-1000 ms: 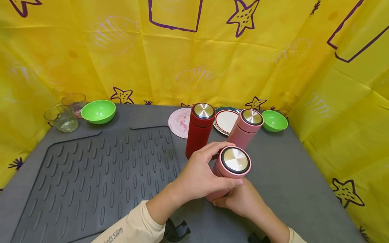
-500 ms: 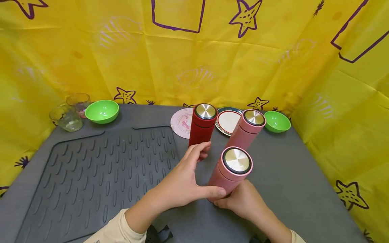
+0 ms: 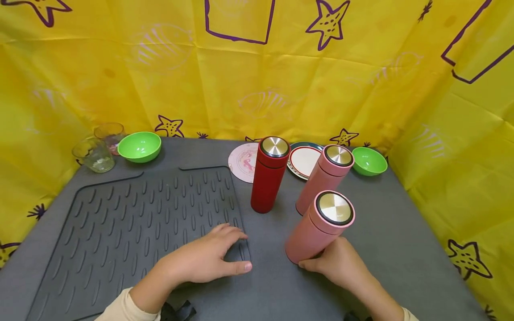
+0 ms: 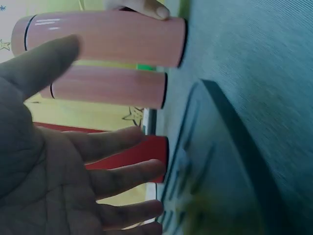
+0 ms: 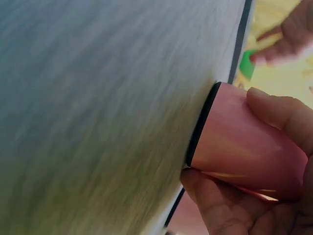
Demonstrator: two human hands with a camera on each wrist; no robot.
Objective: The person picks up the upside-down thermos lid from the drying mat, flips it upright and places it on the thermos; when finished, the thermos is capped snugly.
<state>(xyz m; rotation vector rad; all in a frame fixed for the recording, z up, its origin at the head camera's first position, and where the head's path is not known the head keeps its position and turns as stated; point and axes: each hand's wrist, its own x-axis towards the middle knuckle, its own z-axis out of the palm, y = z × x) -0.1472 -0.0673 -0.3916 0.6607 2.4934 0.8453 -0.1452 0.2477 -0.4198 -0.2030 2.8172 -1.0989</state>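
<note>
My right hand (image 3: pixel 341 263) grips the lower part of a pink thermos (image 3: pixel 311 234) with a silver lid top, thumb on its near side. In the right wrist view the black base of this pink thermos (image 5: pixel 254 142) is right at the grey tabletop. Just behind it stands a second pink thermos (image 3: pixel 321 183). A red thermos (image 3: pixel 268 183) stands upright to their left. My left hand (image 3: pixel 209 256) holds nothing, its fingers spread over the right edge of the dark ridged mat (image 3: pixel 160 214). In the left wrist view that left hand (image 4: pixel 39 161) shows its palm towards the thermoses.
Two glass cups, one clear (image 3: pixel 96 156) and one pinkish (image 3: pixel 110 133), stand back left by a green bowl (image 3: pixel 139 147). Behind the thermoses lie a pink disc (image 3: pixel 242 162) and stacked plates (image 3: pixel 302 160). Another green bowl (image 3: pixel 368 161) sits back right. Yellow cloth (image 3: pixel 257 80) encloses the table.
My left hand has let go of the near pink thermos and moved left to the mat's edge. My right hand still grips that thermos, which has shifted slightly right.
</note>
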